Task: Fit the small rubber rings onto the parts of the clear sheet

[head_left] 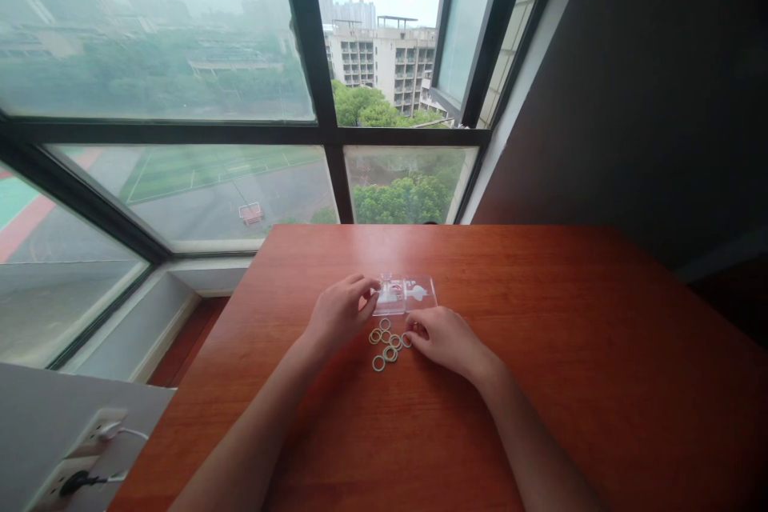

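left hand (343, 309): held at left edge of clear box (391, 306), fingers (363, 286) curled, grip can't be told | right hand (447, 338): placed beside rightmost ring (406, 340), fingers bent, grip can't be told | rings (378, 363): clustered on table (540, 280), nearside of box, some overlapped | white-printed panel (420, 294): seen at box's right

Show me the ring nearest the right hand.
The rightmost ring, close by the right hand; the other rings all lie farther left, away from that hand.
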Available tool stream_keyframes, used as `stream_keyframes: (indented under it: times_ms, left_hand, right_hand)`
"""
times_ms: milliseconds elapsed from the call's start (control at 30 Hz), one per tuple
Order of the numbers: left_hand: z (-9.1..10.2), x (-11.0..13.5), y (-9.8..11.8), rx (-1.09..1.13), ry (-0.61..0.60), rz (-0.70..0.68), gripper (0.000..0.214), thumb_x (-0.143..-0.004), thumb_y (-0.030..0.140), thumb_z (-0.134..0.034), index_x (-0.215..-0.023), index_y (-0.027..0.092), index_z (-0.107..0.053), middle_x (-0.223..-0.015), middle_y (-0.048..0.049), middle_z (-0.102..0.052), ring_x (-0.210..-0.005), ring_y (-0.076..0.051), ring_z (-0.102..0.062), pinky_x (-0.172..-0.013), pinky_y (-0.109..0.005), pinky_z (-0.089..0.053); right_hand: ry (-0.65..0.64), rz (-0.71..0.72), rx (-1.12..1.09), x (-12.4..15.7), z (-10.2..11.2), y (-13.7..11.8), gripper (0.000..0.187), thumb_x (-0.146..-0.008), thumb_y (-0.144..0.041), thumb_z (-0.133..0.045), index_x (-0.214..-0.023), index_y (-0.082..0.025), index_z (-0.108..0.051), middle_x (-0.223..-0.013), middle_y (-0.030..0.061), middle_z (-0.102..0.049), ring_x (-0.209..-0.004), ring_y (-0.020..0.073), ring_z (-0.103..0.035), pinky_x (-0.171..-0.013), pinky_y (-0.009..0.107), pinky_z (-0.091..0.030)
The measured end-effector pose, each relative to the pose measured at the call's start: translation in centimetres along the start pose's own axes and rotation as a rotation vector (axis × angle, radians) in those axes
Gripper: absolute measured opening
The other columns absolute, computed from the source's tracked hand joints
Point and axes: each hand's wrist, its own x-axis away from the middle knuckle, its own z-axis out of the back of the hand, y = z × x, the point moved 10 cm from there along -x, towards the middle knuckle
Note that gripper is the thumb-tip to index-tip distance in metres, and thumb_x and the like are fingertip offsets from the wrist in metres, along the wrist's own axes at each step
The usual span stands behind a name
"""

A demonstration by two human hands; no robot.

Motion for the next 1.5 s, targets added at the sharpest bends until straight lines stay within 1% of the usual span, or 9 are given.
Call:
stream_keyframes:
  times_ms: [167,333,600,833,900,1133,1233,1367,1500]
  left_hand:
    - [0.1,0.0,0.3,0.014,-0.016,-0.005,0.015,-0.088,0.025,-0.050,-0.094,0.023,-0.064,-0.086,0.0003,-0.065,-0.070,-0.013,-0.059,-0.064,-0.022,-0.040]
    - [0.1,-0.1,0.2,0.019,-0.023,-0.011,0.016,-0.088,0.024,-0.050,-0.095,0.023,-0.065,-0.085,-0.0003,-0.065,-0.069,-0.013,-0.058,-0.063,-0.022,-0.039]
    - [0.1,0.1,0.1,0.022,-0.035,-0.012,0.016,-0.087,0.023,-0.051,-0.095,0.023,-0.065,-0.086,-0.0004,-0.067,-0.067,-0.012,-0.058,-0.062,-0.022,-0.039]
    - [0.2,0.0,0.2,0.011,-0.035,-0.020,0.016,-0.087,0.022,-0.051,-0.093,0.022,-0.065,-0.085,-0.0005,-0.067,-0.066,-0.012,-0.057,-0.061,-0.022,-0.038]
    - [0.3,0.0,0.1,0.010,-0.034,-0.018,0.015,-0.087,0.022,-0.051,-0.092,0.022,-0.065,-0.085,-0.0006,-0.067,-0.066,-0.012,-0.057,-0.061,-0.022,-0.038]
    - [0.4,0.0,0.0,0.005,-0.036,-0.009,0.015,-0.086,0.023,-0.051,-0.091,0.022,-0.065,-0.083,-0.0005,-0.067,-0.065,-0.012,-0.057,-0.059,-0.022,-0.037]
    - [0.4,0.0,0.0,0.010,-0.036,-0.010,0.016,-0.086,0.022,-0.050,-0.092,0.022,-0.066,-0.084,-0.0012,-0.068,-0.065,-0.012,-0.057,-0.059,-0.022,-0.038]
    - [0.3,0.1,-0.1,0.010,-0.043,-0.010,0.017,-0.087,0.023,-0.050,-0.093,0.022,-0.066,-0.085,-0.0014,-0.069,-0.066,-0.012,-0.058,-0.061,-0.022,-0.039]
    - [0.4,0.1,0.1,0.009,-0.039,-0.024,0.017,-0.087,0.023,-0.050,-0.093,0.022,-0.066,-0.084,-0.0014,-0.068,-0.067,-0.013,-0.058,-0.061,-0.023,-0.039]
  right_hand:
    - [0.044,0.008,0.027,-0.1,0.4,-0.4,0.011,-0.083,-0.021,-0.056,-0.082,-0.023,-0.067,-0.076,-0.0021,-0.069,-0.069,0.0114,-0.059,-0.060,0.021,-0.031]
    - [0.040,0.037,-0.034,0.0,0.4,-1.0,0.014,-0.083,-0.021,-0.056,-0.086,-0.025,-0.069,-0.074,-0.0032,-0.068,-0.067,0.0108,-0.058,-0.061,0.020,-0.032]
    - [0.062,0.020,-0.044,0.2,0.9,0.1,0.015,-0.083,-0.022,-0.057,-0.092,-0.024,-0.069,-0.072,-0.0021,-0.067,-0.063,0.0112,-0.056,-0.060,0.021,-0.032]
    - [0.039,0.058,-0.051,0.0,-0.3,-1.6,0.012,-0.084,-0.024,-0.058,-0.090,-0.026,-0.068,-0.080,-0.0023,-0.069,-0.071,0.0121,-0.058,-0.062,0.021,-0.031]
    - [0.031,0.056,-0.033,-0.1,-0.6,-1.8,0.010,-0.084,-0.025,-0.059,-0.089,-0.025,-0.068,-0.080,-0.0019,-0.068,-0.072,0.0125,-0.058,-0.062,0.022,-0.031]
    - [0.027,0.059,0.004,-0.1,-0.6,-1.8,0.008,-0.084,-0.022,-0.058,-0.082,-0.023,-0.066,-0.076,-0.0027,-0.067,-0.069,0.0114,-0.056,-0.061,0.021,-0.030]
    - [0.024,0.048,-0.017,0.0,-0.2,-1.4,0.010,-0.084,-0.021,-0.058,-0.085,-0.023,-0.067,-0.077,-0.0024,-0.068,-0.069,0.0112,-0.057,-0.061,0.021,-0.031]
    - [0.070,-0.001,-0.017,0.2,1.0,-0.3,0.012,-0.086,-0.023,-0.057,-0.092,-0.023,-0.067,-0.075,-0.0018,-0.067,-0.067,0.0116,-0.057,-0.064,0.022,-0.034]
    - [0.021,-0.039,0.005,0.2,0.8,0.0,0.011,-0.085,-0.026,-0.059,-0.091,-0.023,-0.068,-0.073,-0.0014,-0.066,-0.067,0.0124,-0.057,-0.062,0.022,-0.033]
